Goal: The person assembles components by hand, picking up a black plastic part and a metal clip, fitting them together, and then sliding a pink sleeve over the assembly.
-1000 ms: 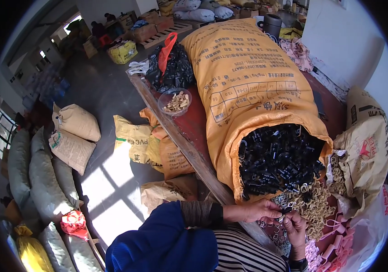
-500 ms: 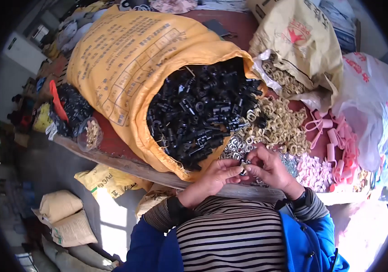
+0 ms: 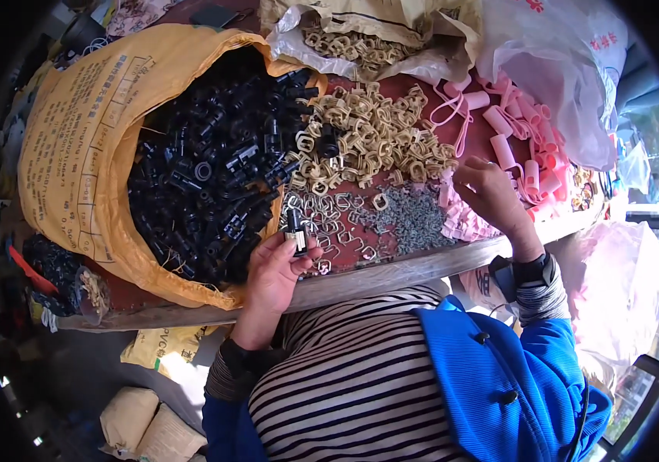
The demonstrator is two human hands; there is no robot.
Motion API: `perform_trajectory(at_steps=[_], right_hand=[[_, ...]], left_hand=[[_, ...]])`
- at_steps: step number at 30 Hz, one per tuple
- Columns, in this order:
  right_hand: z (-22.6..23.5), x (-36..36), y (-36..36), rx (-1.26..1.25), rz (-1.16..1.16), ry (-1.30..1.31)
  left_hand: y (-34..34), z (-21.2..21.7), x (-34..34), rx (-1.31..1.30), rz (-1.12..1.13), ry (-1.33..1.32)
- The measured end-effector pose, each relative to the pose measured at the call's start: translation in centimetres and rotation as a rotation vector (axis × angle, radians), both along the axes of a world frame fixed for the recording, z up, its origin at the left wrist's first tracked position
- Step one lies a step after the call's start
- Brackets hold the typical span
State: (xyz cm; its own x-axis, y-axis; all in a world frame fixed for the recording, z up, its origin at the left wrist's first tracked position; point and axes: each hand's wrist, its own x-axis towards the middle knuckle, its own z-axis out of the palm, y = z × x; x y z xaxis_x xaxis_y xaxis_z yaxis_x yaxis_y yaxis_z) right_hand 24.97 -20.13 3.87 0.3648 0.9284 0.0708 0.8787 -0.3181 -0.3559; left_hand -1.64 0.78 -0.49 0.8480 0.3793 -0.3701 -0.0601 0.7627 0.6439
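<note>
My left hand (image 3: 272, 273), near the table's front edge, grips a small black plastic fitting (image 3: 294, 223) between thumb and fingers. A pale piece shows on the fitting's lower end. My right hand (image 3: 493, 196) is over the small pale-pink pieces (image 3: 464, 222), its fingers curled together; whatever they may hold is hidden. Metal U-shaped clips (image 3: 337, 219) lie just right of my left hand. Beyond them spreads a heap of beige plastic rings (image 3: 372, 138). Small grey screw-like pieces (image 3: 414, 219) lie between the clips and the pink pieces.
An orange woven sack (image 3: 87, 154) lies on its side at left, its mouth spilling black fittings (image 3: 206, 169). A paper sack (image 3: 391, 19) of beige rings stands behind. Pink tubes with loops (image 3: 503, 150) and a white plastic bag (image 3: 560, 85) are at right. The wooden table edge (image 3: 391, 276) runs along the front.
My hands were together at the table edge and are now apart. My right hand has moved right to the pale-pink pieces; my left keeps the black fitting. The view has swung right.
</note>
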Motion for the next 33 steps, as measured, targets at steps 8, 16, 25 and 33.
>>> perform_trajectory(at_steps=[8,16,25,33], right_hand=[[-1.9,-0.8,-0.2,0.116,-0.175,-0.154],[-4.7,0.3,0.3,0.031,-0.207,-0.136],[-2.7,-0.5,0.1,0.022,-0.373,0.263],[-0.7,-4.9,4.7,0.28,-0.145,1.28]], left_hand=[[-0.4,-0.2,0.4,0.018,0.015,0.047],[-0.7,0.0,0.3,0.047,0.002,0.02],[-0.7,0.1,0.2,0.045,-0.029,-0.011],[-0.7,-0.1,0.7,0.064,-0.085,-0.004]])
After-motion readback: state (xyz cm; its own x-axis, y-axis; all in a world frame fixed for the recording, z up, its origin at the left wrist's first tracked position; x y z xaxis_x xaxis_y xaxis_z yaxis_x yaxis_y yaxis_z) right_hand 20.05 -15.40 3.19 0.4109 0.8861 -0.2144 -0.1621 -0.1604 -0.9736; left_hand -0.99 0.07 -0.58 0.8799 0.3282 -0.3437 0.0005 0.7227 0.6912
